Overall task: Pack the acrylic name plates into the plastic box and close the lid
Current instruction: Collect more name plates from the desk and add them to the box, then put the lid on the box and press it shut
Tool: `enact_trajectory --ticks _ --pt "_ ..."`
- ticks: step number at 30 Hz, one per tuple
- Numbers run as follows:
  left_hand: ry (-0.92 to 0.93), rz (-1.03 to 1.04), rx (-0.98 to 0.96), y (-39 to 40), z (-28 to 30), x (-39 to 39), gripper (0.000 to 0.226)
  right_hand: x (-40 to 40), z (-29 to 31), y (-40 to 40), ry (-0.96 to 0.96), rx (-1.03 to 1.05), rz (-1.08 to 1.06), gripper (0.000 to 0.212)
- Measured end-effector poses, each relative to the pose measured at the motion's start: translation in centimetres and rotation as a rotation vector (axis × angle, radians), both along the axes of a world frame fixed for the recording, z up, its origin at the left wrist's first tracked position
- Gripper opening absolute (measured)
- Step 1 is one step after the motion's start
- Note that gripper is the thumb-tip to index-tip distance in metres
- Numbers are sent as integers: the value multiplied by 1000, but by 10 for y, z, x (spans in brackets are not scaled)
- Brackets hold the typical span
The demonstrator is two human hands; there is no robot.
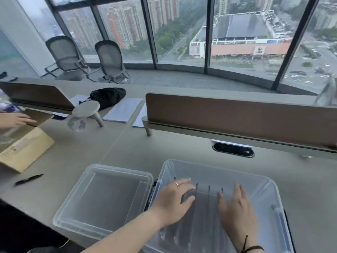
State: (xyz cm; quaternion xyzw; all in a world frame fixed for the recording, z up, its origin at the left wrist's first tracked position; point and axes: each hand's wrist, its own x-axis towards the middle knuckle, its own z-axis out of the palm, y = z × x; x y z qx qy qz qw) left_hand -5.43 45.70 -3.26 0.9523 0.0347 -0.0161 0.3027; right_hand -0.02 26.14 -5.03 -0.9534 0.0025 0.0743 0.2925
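Observation:
A clear plastic box (255, 177) stands open on the desk in front of me. Several acrylic name plates (207, 199) stand on edge inside it, side by side. My left hand (173, 201) is inside the box, thumb and fingers curled around the leftmost plates. Inside the box too, my right hand (237, 210) lies flat, fingers spread, against the rightmost plate. The clear lid (102, 198) lies upside down on the desk just left of the box, touching it.
A brown divider panel (237, 115) runs behind the box, with a cable slot (233, 149) below it. At the left are a cardboard box (23, 150), another person's hand (16, 119), a black pen (29, 179) and a glass (76, 123).

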Motion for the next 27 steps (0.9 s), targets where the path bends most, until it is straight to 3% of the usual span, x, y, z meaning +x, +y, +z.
enact_trajectory --ticks 6,12,15,18,22,25,27 --pt "-114 398 -72 116 -2 -24 27 -18 39 93 -290 48 416 57" --pt "6 622 -49 228 -19 -51 31 -31 38 184 -276 15 777 59" --pt "87 749 -53 285 -37 -62 36 -24 31 240 -116 -17 858 60" --pt "202 850 -54 337 -61 -75 44 -10 17 289 168 -56 764 61" --pt "429 947 -50 391 -93 -90 56 8 -10 338 569 -72 459 58" --pt "516 984 -42 418 -114 -98 59 11 -41 357 731 -54 247 51" --pt "557 1004 -38 429 -125 -100 60 14 -78 358 770 -44 150 66"
